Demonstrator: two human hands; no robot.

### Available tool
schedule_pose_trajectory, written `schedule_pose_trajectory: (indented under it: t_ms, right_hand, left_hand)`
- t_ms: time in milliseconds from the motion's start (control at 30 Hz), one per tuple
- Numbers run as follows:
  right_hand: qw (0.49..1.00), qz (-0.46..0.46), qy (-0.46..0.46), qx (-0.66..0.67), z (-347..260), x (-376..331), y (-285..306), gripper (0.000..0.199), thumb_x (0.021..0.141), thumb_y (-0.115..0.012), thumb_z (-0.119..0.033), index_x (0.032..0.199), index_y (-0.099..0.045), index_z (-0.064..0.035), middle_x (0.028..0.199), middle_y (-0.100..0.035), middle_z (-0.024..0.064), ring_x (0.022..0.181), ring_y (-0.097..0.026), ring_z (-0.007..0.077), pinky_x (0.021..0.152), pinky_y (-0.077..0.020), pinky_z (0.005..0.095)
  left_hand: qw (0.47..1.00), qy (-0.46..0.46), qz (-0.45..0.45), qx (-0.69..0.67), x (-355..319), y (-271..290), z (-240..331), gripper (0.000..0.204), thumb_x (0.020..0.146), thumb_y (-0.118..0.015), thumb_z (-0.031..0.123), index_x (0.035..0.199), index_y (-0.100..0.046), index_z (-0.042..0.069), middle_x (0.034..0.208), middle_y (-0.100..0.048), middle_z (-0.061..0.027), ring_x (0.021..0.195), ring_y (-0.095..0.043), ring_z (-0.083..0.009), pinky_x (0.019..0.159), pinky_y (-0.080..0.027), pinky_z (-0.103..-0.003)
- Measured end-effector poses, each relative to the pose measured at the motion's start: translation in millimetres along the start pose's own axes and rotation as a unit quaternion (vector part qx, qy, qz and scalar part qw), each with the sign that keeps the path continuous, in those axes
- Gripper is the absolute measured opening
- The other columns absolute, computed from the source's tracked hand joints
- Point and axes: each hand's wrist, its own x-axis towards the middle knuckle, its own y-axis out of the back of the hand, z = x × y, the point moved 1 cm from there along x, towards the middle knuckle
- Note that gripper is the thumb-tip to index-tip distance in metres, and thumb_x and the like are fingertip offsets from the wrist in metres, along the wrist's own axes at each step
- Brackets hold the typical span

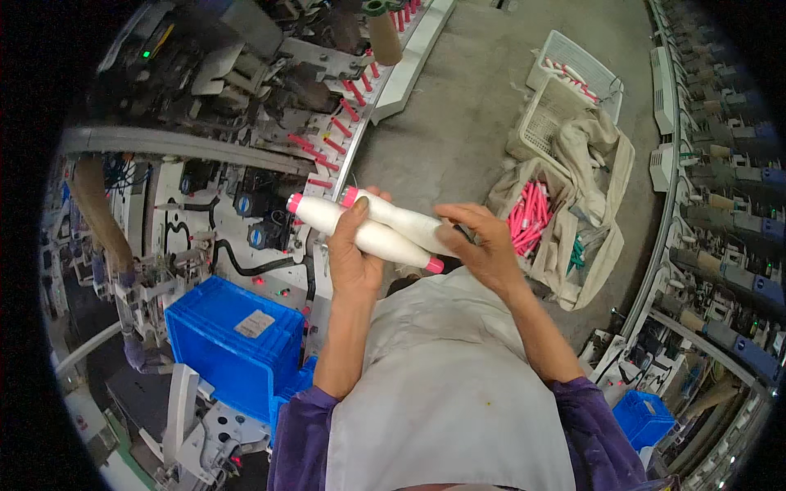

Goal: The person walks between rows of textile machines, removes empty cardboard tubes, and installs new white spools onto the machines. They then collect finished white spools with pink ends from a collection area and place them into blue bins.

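Two bobbins of white yarn on pink tubes lie side by side in my left hand (356,250), whose thumb presses across them from above. The near bobbin (381,243) slants down to the right, with a pink tube tip showing at each end. Behind it, the far bobbin (404,219) shows its pink tip only on the left. My right hand (487,245) is at the far bobbin's right end, fingers curled and covering that end. Something small and dark shows between these fingers, too hidden to name.
A machine rail with several pink spindles (348,109) runs along the left. A blue crate (233,340) stands at lower left. On the floor at right are white plastic baskets (540,123) and a cloth sack (606,270) with pink tubes (530,214). Another machine row (725,237) lines the right.
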Motion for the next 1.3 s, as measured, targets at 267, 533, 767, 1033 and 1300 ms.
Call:
schedule_pose_trajectory:
  t_ms: [267, 533, 767, 1033, 1300]
  right_hand:
    - [0.963, 0.151, 0.143, -0.171, 42, 60, 40, 0.006, 0.074, -0.066, -0.009, 0.079, -0.063, -0.0077, 0.077, -0.062, 0.0052, 0.070, -0.055, 0.0237, 0.067, -0.0408, 0.0356]
    - [0.950, 0.087, -0.270, -0.133, 150, 71, 165, 0.020, 0.089, -0.053, -0.017, 0.079, -0.059, 0.0002, 0.070, -0.057, 0.0136, 0.064, -0.056, 0.0230, 0.059, -0.0425, 0.0352]
    - [0.991, -0.115, -0.038, 0.062, 126, 149, 114, 0.047, 0.078, -0.068, -0.025, 0.118, -0.054, -0.0030, 0.106, -0.060, 0.0121, 0.098, -0.058, 0.0224, 0.082, -0.0451, 0.0355]
    - [0.864, -0.131, -0.395, 0.284, 113, 148, 67, 0.042, 0.085, -0.060, -0.037, 0.111, -0.054, -0.0043, 0.090, -0.061, 0.0091, 0.060, -0.052, 0.0118, 0.053, -0.0429, 0.0267]
    - [0.719, 0.321, -0.440, 0.431, 252, 228, 201, 0.045, 0.088, -0.054, -0.044, 0.110, -0.047, -0.0052, 0.082, -0.058, 0.0068, 0.052, -0.049, 0.0091, 0.037, -0.0374, 0.0205]
  left_hand:
    - [0.994, -0.096, 0.049, 0.010, 60, -73, -6, 0.037, 0.076, -0.073, 0.013, 0.104, -0.052, 0.001, 0.093, -0.059, -0.0098, 0.088, -0.059, -0.0226, 0.085, -0.050, -0.037]
    - [0.984, -0.115, 0.135, -0.037, 112, -117, 3, 0.028, 0.078, -0.072, 0.014, 0.100, -0.056, 0.006, 0.091, -0.059, -0.0057, 0.090, -0.058, -0.0194, 0.087, -0.049, -0.037]
    - [0.995, -0.045, 0.086, 0.027, 144, -135, -15, 0.024, 0.080, -0.068, 0.014, 0.099, -0.057, 0.004, 0.092, -0.061, -0.0090, 0.089, -0.059, -0.0231, 0.086, -0.051, -0.047]
    - [0.987, 0.059, 0.029, 0.148, 189, -150, -20, 0.033, 0.081, -0.069, 0.017, 0.106, -0.053, 0.003, 0.096, -0.060, -0.0092, 0.088, -0.061, -0.0199, 0.077, -0.053, -0.038]
    - [0.966, 0.101, 0.016, 0.239, 224, -213, -45, 0.021, 0.083, -0.063, 0.012, 0.098, -0.050, 0.005, 0.083, -0.057, -0.0075, 0.072, -0.059, -0.0177, 0.065, -0.054, -0.032]
